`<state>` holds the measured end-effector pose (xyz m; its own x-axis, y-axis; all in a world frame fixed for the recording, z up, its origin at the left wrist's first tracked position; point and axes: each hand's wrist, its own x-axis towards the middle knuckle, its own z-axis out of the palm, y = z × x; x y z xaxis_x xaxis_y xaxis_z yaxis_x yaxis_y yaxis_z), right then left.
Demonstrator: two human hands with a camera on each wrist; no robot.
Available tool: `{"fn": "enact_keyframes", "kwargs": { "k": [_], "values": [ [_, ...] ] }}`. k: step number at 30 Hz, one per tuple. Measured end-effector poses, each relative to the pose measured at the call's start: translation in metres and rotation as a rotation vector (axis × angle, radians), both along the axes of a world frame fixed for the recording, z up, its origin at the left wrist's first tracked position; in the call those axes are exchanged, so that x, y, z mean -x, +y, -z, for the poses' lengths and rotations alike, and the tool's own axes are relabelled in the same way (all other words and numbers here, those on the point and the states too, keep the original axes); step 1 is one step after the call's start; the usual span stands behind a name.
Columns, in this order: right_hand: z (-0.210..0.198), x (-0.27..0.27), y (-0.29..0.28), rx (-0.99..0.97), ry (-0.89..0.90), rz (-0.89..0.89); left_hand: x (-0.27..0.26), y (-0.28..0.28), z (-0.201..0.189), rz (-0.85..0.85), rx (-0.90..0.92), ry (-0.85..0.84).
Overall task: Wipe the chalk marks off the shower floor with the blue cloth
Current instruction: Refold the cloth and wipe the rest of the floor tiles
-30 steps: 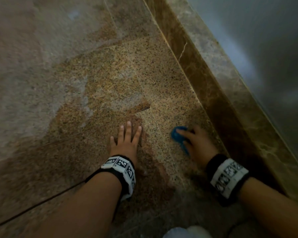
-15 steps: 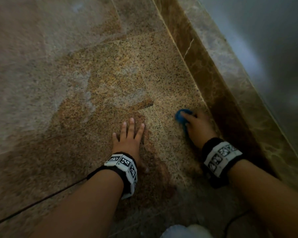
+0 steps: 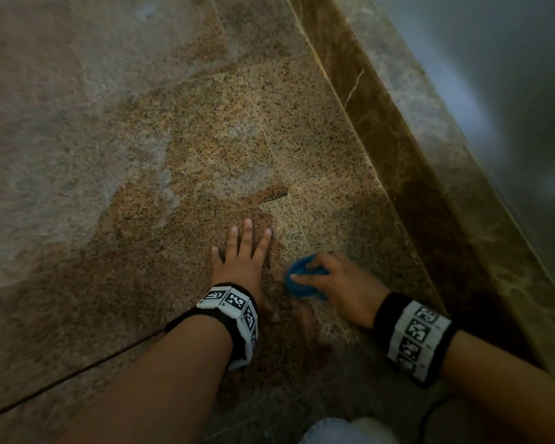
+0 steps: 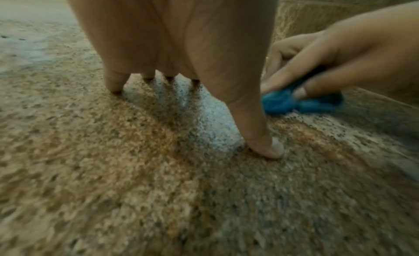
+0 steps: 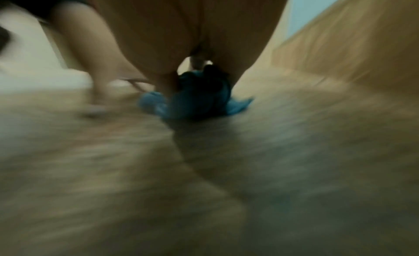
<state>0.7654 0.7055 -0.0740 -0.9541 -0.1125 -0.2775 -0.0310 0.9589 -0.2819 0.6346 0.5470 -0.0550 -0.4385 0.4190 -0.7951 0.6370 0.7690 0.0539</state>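
Observation:
My right hand (image 3: 330,280) grips the bunched blue cloth (image 3: 302,282) and presses it onto the speckled stone shower floor (image 3: 205,139), just right of my left hand. The cloth (image 4: 292,102) shows under the right hand's fingers (image 4: 317,68) in the left wrist view, and the cloth (image 5: 192,102) appears blurred in the right wrist view. My left hand (image 3: 241,251) lies flat on the floor with fingers spread and straight, its thumb (image 4: 263,138) pressed down. Pale chalky smears (image 3: 161,174) lie on the floor ahead of the left hand.
A raised brown marble curb (image 3: 414,187) runs diagonally along the right side, close to my right hand. Beyond it stands a grey wall or glass panel (image 3: 510,91). Tile joints (image 3: 77,373) cross the floor. Pale fabric (image 3: 346,431) shows at the bottom edge.
My right hand has dragged the cloth back toward me and leftward, from near the curb to right beside the left hand. The left hand stays planted.

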Motion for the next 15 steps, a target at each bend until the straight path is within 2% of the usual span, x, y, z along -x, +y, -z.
{"fn": "enact_keyframes", "kwargs": {
  "k": [2,4,6,8,11,15],
  "values": [
    [0.003,0.000,0.025,0.099,0.045,0.227,-0.001,0.000,-0.001,-0.002,-0.006,-0.006],
    [0.002,-0.001,0.049,0.116,0.062,0.451,0.000,0.001,-0.002,-0.003,-0.006,-0.008],
    [0.003,-0.014,0.061,0.004,0.010,0.633,0.000,0.001,-0.003,-0.003,0.002,-0.015],
    [0.002,-0.030,0.062,-0.028,-0.010,0.762,0.001,0.001,-0.004,-0.002,0.007,-0.012],
    [0.002,-0.050,0.049,-0.058,-0.054,0.804,0.001,0.001,-0.006,0.003,0.009,-0.017],
    [-0.007,-0.067,0.006,-0.062,-0.150,0.641,0.006,0.000,-0.008,-0.006,-0.013,-0.031]
  ]
}}
